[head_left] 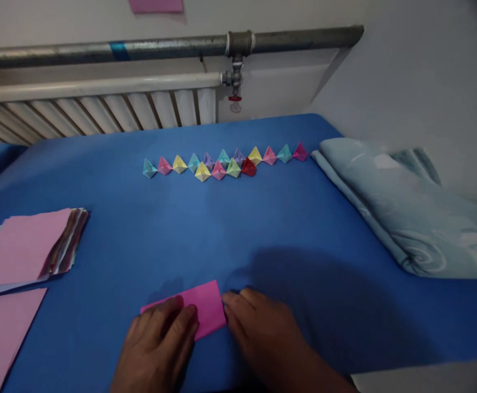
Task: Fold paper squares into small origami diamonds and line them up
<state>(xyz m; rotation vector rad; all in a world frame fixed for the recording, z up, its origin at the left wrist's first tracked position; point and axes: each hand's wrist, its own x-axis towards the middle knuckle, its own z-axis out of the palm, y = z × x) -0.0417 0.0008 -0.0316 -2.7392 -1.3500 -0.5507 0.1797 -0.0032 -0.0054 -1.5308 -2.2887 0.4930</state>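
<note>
A bright pink sheet of paper (pixel 208 305), folded into a rectangle, lies flat on the blue surface close to me. My left hand (pixel 156 338) covers its left part and holds it down, with the fingers bent and pressed on it. At the paper's right edge is my right hand (pixel 263 327), its thumb and fingers drawn together on that edge. The right fingertips partly hide whatever they grip there.
Small folded paper shapes (pixel 218 170) in several colours stand in two rows farther back. On the left lie a stack of coloured paper (pixel 29 240) and pink sheets (pixel 5 333). A folded light-blue blanket (pixel 406 207) rests on the right. Behind are a radiator (pixel 99 112) and pipe (pixel 173 48).
</note>
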